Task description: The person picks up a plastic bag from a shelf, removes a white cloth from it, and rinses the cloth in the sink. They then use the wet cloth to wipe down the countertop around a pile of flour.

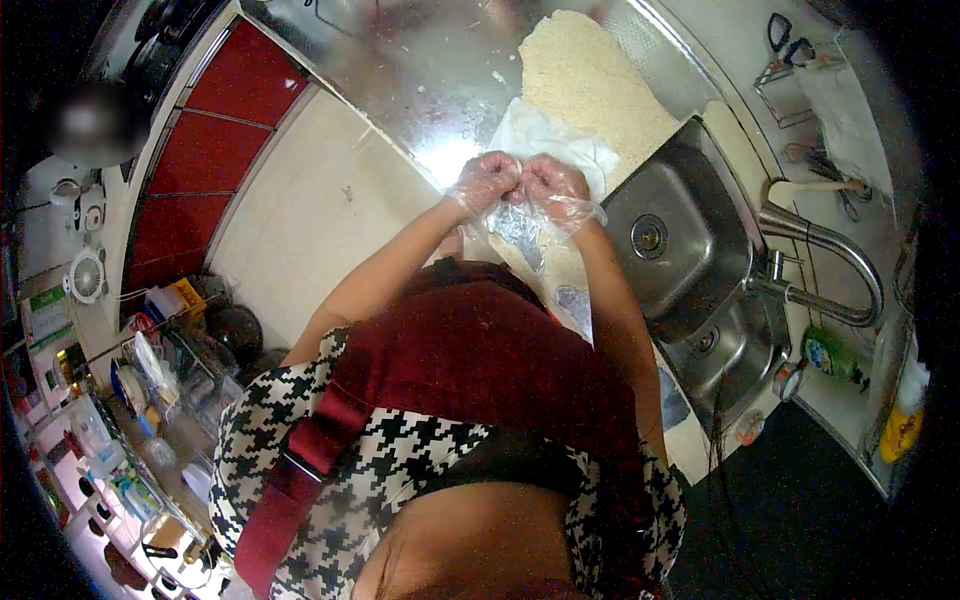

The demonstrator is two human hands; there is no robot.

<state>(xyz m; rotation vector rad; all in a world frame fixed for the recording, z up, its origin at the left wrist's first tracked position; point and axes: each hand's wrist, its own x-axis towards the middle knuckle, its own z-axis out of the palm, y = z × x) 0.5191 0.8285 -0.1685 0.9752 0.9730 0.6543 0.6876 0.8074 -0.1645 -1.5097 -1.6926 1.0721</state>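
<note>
Both hands meet in front of my torso at the counter edge, each in a loose clear plastic glove. My left hand (486,180) is closed, fingers curled in toward the other hand. My right hand (556,185) is closed too, its fingertips turned inward and nearly touching the left. Whatever they pinch between them is too small or hidden to name. Just behind the hands lies a crumpled white cloth or sheet (580,148), partly on a beige mat-like piece (590,75). Below the hands, a shiny silvery surface (525,235) shows on the counter.
A steel double sink (690,230) with a curved faucet (835,255) stands to the right. The metal counter (420,80) stretches ahead. Red cabinet fronts (225,130) are at left. Cluttered shelves (140,430) fill the lower left. A green bottle (835,355) lies beyond the sink.
</note>
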